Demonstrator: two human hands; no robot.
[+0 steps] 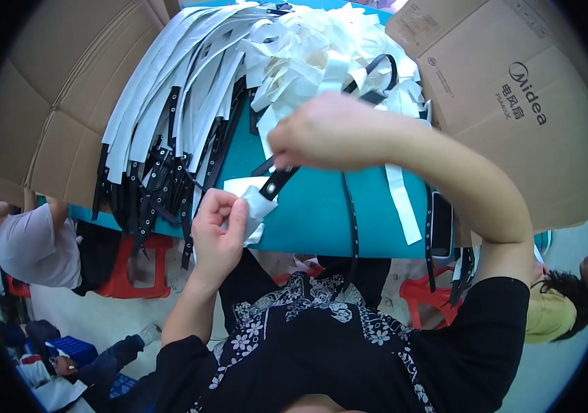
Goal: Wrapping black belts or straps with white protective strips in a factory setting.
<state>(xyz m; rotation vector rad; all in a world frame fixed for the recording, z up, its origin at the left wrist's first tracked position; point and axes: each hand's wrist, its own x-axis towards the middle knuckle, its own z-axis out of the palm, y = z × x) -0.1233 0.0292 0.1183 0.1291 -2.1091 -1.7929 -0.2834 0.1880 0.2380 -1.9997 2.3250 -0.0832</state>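
At the table's near edge my left hand [219,230] pinches a white paper-like strip [258,206] wrapped round a black strap with metal eyelets [275,184]. My right hand [332,131], a little blurred, is closed over that strap farther up, with fingers curled down. Beyond my right wrist a black strap loop [392,69] shows; my hand hides whether it belongs to the same piece. To the left lies a thick bundle of black eyelet straps [160,182], many covered by long white strips [156,89].
A heap of loose white strips [315,51] covers the far part of the teal table [308,220]. Cardboard boxes stand at the left [53,103] and right [514,138]. One white strip [402,206] lies at the right. People sit on both sides, near red stools [135,268].
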